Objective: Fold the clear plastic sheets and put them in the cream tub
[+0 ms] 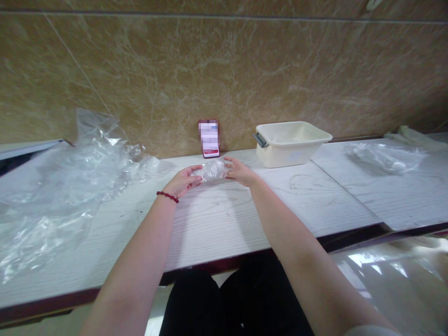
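Note:
Both of my hands are stretched out over a white wood-grain table. Between them lies a small clear plastic packet, crumpled and whitish. My left hand, with a red bead bracelet at the wrist, pinches the packet's left end with curled fingers. My right hand grips the packet's right end, fingers closed over it. The packet sits low, at or just above the tabletop.
A phone leans against the brown marble wall behind the hands. A cream plastic tub stands to the right. A big heap of clear plastic film covers the table's left; another clear bag lies far right. The table's dark front edge is near my lap.

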`<state>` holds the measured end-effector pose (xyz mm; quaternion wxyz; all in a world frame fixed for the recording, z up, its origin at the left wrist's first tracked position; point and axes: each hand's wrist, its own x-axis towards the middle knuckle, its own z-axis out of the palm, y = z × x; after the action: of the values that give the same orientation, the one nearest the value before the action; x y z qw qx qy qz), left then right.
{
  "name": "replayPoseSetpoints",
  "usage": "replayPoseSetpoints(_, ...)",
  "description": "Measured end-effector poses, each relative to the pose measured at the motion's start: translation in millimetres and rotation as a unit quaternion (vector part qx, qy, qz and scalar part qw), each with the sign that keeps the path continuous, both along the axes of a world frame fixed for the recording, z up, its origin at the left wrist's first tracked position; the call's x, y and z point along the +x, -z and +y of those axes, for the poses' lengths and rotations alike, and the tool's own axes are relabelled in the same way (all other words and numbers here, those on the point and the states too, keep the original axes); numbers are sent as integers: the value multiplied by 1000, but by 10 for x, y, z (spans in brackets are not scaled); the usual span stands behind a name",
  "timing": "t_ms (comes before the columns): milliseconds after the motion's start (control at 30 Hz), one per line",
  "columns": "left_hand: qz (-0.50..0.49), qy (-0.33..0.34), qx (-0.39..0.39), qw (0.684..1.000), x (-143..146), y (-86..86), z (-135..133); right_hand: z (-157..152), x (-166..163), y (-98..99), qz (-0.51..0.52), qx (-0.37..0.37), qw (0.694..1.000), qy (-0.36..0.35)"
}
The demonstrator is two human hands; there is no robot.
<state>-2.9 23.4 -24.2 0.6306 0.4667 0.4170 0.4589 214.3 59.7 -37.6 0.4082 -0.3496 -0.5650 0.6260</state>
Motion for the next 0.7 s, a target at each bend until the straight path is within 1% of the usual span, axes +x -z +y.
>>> replayPoseSetpoints(167,36,14,-34,999,-19,-7,-15,0,5,32,-24,-25,999,-38)
replayPoseSetpoints(267,49,14,-40,998,-22,-12,-22,8,-4,38,-49,-18,998,-37)
replayPoseSetpoints(367,49,13,-37,998,-24,-8,-20,17,-8,32,-81,11,996,-23)
replayPoseSetpoints(500,54,8,-43,998,-23,2,-13,19,12,19,-117,71,991,-2)
replayPoseSetpoints(600,64,14,-40,997,-28,11,-8,18,25,18,-111,113,987,-11)
replayPoseSetpoints(700,73,15,-33,997,-40,22,-3,31,11,35,-92,134,986,-25)
